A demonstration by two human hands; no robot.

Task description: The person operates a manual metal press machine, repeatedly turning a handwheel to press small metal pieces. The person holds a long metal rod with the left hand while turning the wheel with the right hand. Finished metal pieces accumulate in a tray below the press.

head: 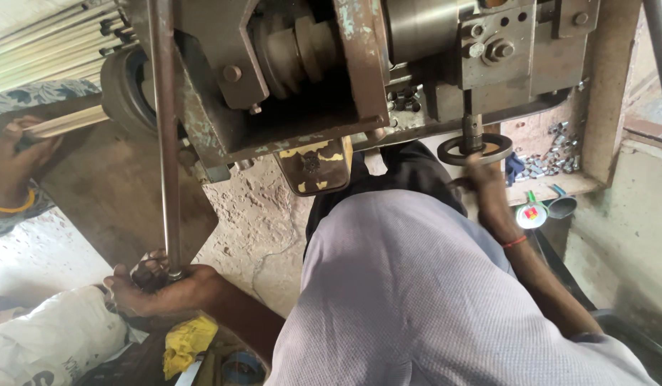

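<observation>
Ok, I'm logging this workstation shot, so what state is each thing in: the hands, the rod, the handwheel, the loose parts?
Left hand: closed around the lower end of the long grey metal rod.
Long grey metal rod: upright, running up to the machine.
Right hand: gripping the round dark metal handwheel.
Small silver metal parts: loose in a heap on the ledge.
Another person's hand: holding a pale rod.
</observation>
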